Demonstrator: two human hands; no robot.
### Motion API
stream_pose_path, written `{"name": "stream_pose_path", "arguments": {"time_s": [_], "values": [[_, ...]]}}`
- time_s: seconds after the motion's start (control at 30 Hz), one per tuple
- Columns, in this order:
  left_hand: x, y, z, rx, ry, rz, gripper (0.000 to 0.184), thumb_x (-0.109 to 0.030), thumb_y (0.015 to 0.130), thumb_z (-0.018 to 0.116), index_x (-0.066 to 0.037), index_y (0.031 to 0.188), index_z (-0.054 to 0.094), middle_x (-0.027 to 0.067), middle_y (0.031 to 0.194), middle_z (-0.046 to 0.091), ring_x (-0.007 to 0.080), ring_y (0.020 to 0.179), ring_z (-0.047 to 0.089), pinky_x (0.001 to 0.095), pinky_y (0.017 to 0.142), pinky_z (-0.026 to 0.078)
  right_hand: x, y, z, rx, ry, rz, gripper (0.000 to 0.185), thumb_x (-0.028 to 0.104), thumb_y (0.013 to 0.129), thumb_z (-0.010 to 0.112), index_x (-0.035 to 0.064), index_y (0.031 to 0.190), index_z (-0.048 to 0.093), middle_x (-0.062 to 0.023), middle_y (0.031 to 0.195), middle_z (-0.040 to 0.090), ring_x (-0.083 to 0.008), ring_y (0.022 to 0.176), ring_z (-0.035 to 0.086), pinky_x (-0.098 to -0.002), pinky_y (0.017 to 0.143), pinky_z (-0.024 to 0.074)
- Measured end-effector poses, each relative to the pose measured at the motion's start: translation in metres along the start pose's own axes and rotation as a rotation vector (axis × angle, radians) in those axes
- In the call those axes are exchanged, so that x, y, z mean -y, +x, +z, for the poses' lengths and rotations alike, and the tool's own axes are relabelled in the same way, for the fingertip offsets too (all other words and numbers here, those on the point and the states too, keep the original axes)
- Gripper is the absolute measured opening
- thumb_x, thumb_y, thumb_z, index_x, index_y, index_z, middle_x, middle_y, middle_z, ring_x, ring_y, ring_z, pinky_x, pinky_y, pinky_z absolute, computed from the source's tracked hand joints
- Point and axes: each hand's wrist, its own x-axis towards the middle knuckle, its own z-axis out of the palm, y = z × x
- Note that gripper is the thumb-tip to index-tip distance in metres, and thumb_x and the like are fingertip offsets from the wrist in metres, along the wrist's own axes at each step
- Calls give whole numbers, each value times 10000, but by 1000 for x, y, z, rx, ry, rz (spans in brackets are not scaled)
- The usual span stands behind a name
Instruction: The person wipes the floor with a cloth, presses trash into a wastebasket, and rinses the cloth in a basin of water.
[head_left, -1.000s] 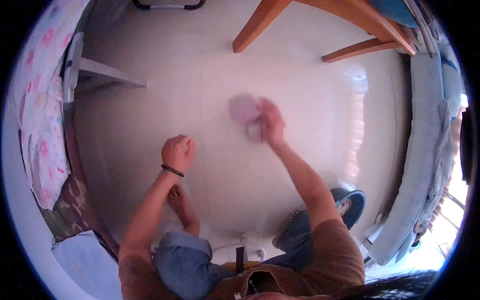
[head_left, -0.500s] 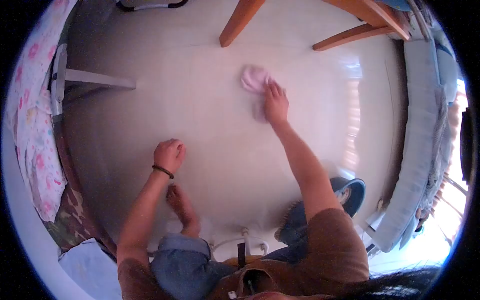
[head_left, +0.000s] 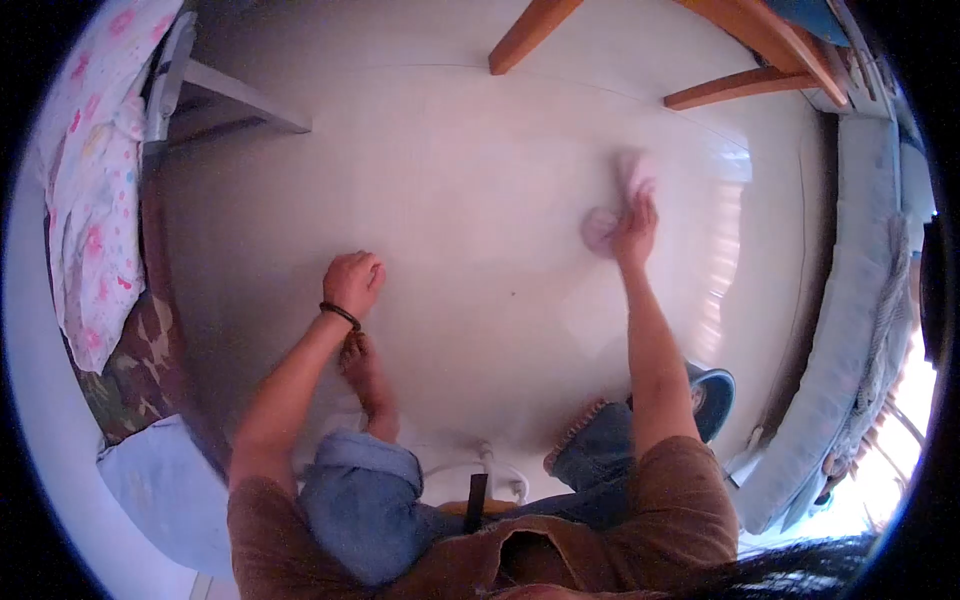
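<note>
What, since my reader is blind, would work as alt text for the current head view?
A person's right hand holds a blurred pink cloth at a pale, shiny floor. The curled left hand, with a dark wristband, is near a bare foot; a blue tub shows at lower right, wooden furniture legs at the top.

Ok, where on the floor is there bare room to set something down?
Bare pale floor stretches between the left hand and the right hand with its blurred pink cloth, save one dark speck. Crowded: beside the denim-clad right leg, where a round blue basin sits.
</note>
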Motion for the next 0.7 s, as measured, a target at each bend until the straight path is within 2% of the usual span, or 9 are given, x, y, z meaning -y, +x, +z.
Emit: {"name": "stream_pose_path", "arguments": {"time_s": [0.07,0.17,0.3,0.4,0.43,0.47,0.57,0.63,0.7], "values": [[11,-10,-2,128,47,-99,156,-173,780,634,-55,872,589,122,914,612,299,897,579,434,822,436,6,12,5,-34,-169,-18,523,204,838,594,-37,1293,506,-257,1329,480,-409,1282,391,-468,1070,322],[7,-26,-3,-96,282,-188,335,-201,767,652,-43,1046,556,135,1115,548,309,1067,520,446,927,397,66,20,30,-149,-31,-156,547,282,834,631,-57,1251,529,-281,1287,506,-432,1252,417,-474,1060,330],[10,-33,-3,-66,262,-358,496,-231,760,668,-28,1172,478,158,1220,470,331,1171,453,465,1000,347,197,29,96,-78,141,-384,510,190,780,653,41,1253,534,-192,1371,447,-387,1252,407,-482,1033,340],[26,-26,-5,-210,225,-439,507,-227,761,674,-22,1177,471,174,1228,477,342,1165,464,465,990,364,281,9,123,127,354,-573,451,201,860,580,113,1298,516,-146,1386,458,-349,1295,404,-489,1065,324],[39,-22,-6,-273,170,-471,514,-226,762,676,-19,1184,467,183,1232,478,350,1164,464,465,987,371,299,-19,134,319,364,-497,426,239,910,530,130,1321,498,-125,1408,444,-357,1303,396,-485,1075,326],[48,-19,-7,-342,115,-510,522,-224,763,679,-17,1190,463,191,1236,480,357,1164,464,465,983,377,310,-42,120,451,298,-669,402,244,953,469,140,1341,484,-112,1426,431,-360,1299,404,-472,1073,342],[46,-14,-11,-418,69,-290,523,-218,770,684,-16,1199,462,200,1232,496,376,1147,473,460,960,401,298,-120,92,589,356,-916,502,160,879,508,163,1378,459,-84,1460,396,-302,1306,415,-453,1100,326],[15,-17,-8,-302,-80,-196,537,-268,771,695,-24,1194,470,202,1206,515,383,1145,476,459,958,404,285,-141,54,673,438,-985,442,149,889,489,153,1331,499,-92,1418,443,-278,1246,474,-455,1065,364],[-9,-21,12,-262,-205,-70,603,-341,741,724,-34,1199,480,185,1225,512,380,1154,478,466,967,398,258,-156,55,791,607,-706,356,146,898,474,140,1245,551,-98,1332,516,-266,1191,506,-442,1008,410]]}}
